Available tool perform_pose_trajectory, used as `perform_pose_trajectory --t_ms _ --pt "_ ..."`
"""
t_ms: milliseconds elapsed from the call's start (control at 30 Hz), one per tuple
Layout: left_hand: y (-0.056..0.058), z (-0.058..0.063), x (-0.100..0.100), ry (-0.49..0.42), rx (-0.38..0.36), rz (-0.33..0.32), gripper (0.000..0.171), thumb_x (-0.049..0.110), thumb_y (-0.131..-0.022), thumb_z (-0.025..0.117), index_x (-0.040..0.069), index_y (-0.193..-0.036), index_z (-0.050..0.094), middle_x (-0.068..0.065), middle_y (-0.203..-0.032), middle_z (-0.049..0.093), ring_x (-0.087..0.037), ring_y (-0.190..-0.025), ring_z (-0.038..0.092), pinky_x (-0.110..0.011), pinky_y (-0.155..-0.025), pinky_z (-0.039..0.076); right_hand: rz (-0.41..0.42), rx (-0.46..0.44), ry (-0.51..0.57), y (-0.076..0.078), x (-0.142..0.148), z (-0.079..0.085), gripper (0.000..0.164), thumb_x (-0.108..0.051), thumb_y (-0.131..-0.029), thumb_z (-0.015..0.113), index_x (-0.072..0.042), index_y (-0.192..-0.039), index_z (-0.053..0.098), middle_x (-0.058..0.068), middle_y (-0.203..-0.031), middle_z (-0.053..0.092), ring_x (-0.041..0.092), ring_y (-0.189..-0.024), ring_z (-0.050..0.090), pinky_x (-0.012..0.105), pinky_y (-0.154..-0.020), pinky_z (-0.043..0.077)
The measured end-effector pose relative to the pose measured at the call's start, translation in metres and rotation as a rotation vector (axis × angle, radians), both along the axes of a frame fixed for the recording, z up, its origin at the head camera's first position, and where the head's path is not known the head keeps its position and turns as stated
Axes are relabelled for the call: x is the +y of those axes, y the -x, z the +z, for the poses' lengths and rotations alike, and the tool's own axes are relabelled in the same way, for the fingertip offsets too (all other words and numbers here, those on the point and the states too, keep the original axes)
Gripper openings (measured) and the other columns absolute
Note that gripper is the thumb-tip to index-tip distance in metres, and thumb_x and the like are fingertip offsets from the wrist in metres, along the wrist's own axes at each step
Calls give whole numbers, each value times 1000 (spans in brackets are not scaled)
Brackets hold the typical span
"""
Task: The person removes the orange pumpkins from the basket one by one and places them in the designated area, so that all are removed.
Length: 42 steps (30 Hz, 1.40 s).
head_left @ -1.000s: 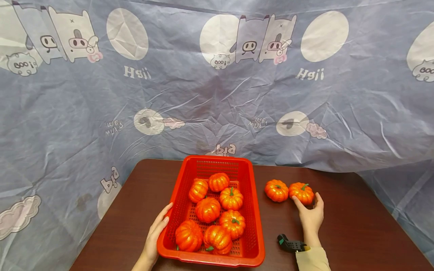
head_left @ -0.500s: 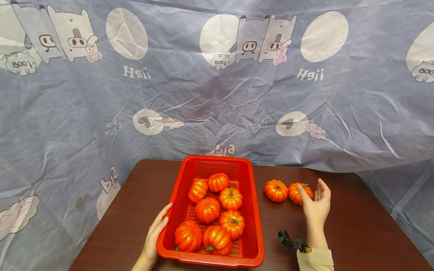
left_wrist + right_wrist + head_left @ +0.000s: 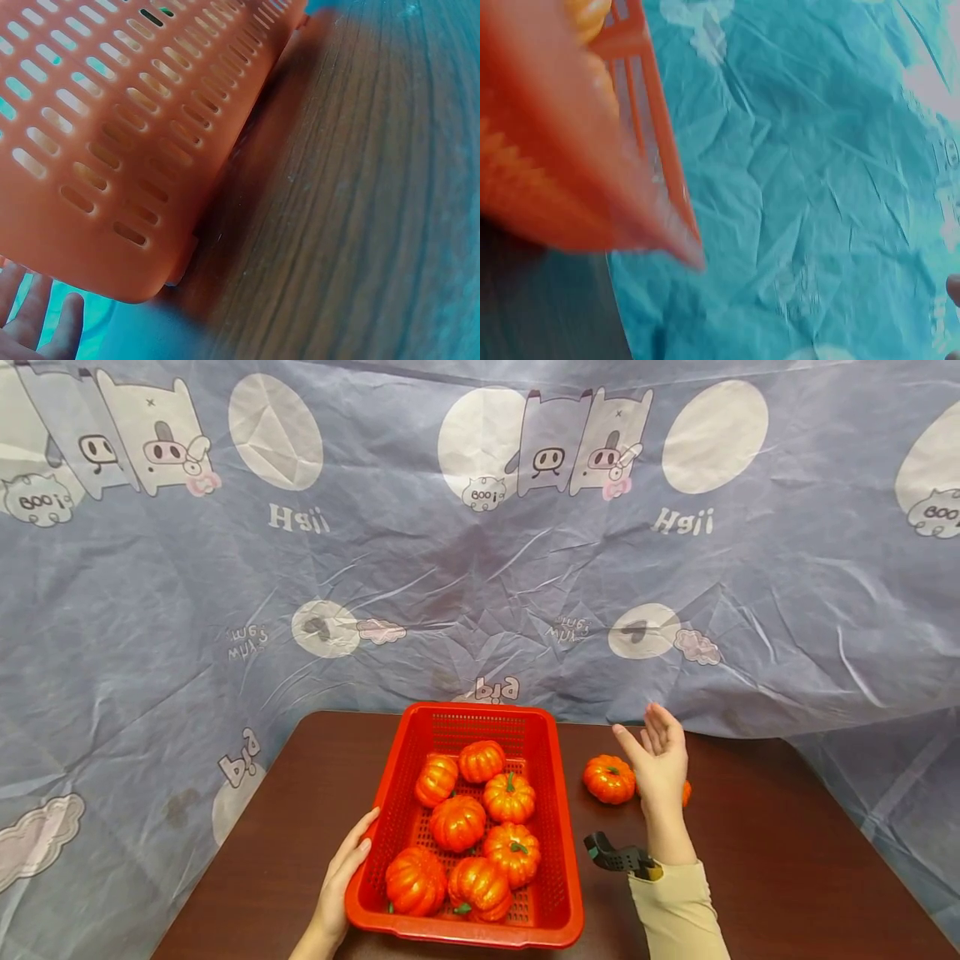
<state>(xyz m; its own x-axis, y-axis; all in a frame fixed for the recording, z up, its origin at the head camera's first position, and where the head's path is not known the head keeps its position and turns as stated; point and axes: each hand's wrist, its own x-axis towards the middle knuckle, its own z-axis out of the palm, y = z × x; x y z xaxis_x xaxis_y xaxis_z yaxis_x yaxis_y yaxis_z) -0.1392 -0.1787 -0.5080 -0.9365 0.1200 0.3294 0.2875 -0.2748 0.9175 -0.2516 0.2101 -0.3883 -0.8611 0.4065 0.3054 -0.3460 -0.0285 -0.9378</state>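
A red plastic basket [image 3: 568,860] stands on the table with several small orange pumpkins [image 3: 458,823] inside. Against its left side rests my left hand [image 3: 337,885], fingers fairly straight along the wall; the left wrist view shows its fingertips [image 3: 71,319] by the slotted basket wall [image 3: 112,247]. My right hand [image 3: 660,768] is raised with its fingers spread and nothing in them. It hangs in front of two pumpkins to the right of the basket: one pumpkin [image 3: 609,779] shows whole, while the other pumpkin [image 3: 686,793] is mostly hidden behind the hand.
The dark brown table [image 3: 780,860] extends on both sides of the basket. A grey-blue patterned cloth [image 3: 465,568] hangs behind it and along the sides. A black wrist mount [image 3: 618,857] juts out to the left of my right wrist.
My right hand has come off the far right pumpkin, leaving it on the table, then risen and moved left. My left hand stays at the basket.
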Motion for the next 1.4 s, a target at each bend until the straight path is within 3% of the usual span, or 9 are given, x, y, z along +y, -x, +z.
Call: perform_pose_trajectory --t_ms 367,700,933,1100,1400 --pt "0 0 -1 6 -25 -3 46 12 -103 27 -1 -146 23 -17 -147 29 -16 -128 39 -22 -100 36 186 2 -46 14 -56 20 66 0 -82 70 2 -139 36 15 -140 42 25 -131 38 34 -107 30" --pt "1 0 -1 12 -39 -2 46 13 -102 28 1 -146 24 -19 -147 28 -16 -128 39 -22 -99 36 325 -7 -43 25 -107 20 62 -1 -82 70 0 -136 40 16 -137 45 26 -128 41 37 -106 32" --pt "0 1 -1 18 -50 0 45 13 -103 27 2 -146 24 -16 -147 29 -16 -128 39 -22 -99 37 385 -27 -46 28 -135 13 60 -2 -81 70 3 -134 41 20 -135 46 31 -127 42 40 -106 32" --pt "0 2 0 18 -38 -19 46 13 -103 25 1 -147 21 -15 -148 29 -16 -128 38 -23 -99 36 409 -58 -115 29 -150 2 60 -4 -80 72 1 -132 43 19 -133 49 32 -125 45 41 -104 34" --pt "-1 2 0 21 -34 -3 45 12 -103 26 0 -147 22 -14 -147 31 -15 -128 39 -22 -99 37 495 -137 -198 28 -159 -16 60 -5 -81 72 3 -132 43 23 -132 48 35 -123 45 45 -103 34"
